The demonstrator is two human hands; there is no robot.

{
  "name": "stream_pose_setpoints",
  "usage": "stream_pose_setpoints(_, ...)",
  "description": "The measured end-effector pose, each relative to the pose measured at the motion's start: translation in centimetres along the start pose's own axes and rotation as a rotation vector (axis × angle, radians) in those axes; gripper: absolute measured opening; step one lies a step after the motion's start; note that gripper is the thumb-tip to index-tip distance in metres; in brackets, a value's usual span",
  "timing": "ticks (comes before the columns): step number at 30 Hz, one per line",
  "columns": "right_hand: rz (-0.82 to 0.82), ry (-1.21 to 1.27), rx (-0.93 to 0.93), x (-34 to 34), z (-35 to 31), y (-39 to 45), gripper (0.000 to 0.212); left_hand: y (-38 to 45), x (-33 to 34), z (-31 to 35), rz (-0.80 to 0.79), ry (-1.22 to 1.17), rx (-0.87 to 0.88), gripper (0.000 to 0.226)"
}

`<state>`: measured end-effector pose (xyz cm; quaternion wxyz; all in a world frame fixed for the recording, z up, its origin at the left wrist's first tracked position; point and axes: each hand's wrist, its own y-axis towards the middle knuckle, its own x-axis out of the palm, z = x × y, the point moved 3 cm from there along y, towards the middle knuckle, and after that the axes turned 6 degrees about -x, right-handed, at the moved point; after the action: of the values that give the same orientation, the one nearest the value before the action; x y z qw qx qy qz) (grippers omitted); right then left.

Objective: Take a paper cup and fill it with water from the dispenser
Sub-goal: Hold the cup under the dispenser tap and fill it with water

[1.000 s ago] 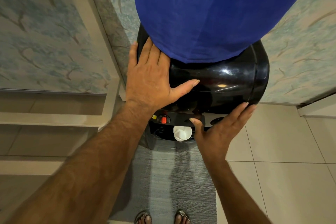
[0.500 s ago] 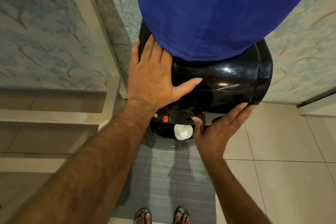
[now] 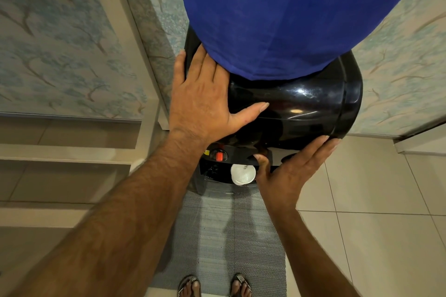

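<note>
A black water dispenser (image 3: 301,106) stands against the wall, its bottle under a blue cloth cover (image 3: 277,14). A white paper cup (image 3: 242,173) sits in the dispensing bay under the taps, seen from above. My left hand (image 3: 205,96) lies flat and open on the dispenser's top left shoulder. My right hand (image 3: 289,171) is open at the front edge, thumb pressed against the tap panel just right of the cup, fingers spread along the lower rim. A red tap button (image 3: 219,155) is left of the cup.
A grey mat (image 3: 229,236) lies on the tiled floor in front of the dispenser, with my sandalled feet (image 3: 214,287) at its near edge. A beige shelf unit (image 3: 67,152) stands to the left. Patterned wallpaper covers the walls on both sides.
The view has shifted slightly. Both hands stay in the same places on the dispenser; the cup remains under the tap.
</note>
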<state>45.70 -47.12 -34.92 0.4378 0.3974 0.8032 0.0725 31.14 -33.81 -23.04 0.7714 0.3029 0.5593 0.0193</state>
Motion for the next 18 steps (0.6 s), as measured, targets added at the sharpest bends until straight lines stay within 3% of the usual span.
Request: stream_pose_setpoints(18, -0.002, 0.015, 0.007, 0.23, 0.29, -0.04, 0.124, 0.01, 0.06, -0.07, 0.011, 0.003, 0.005, 0.105)
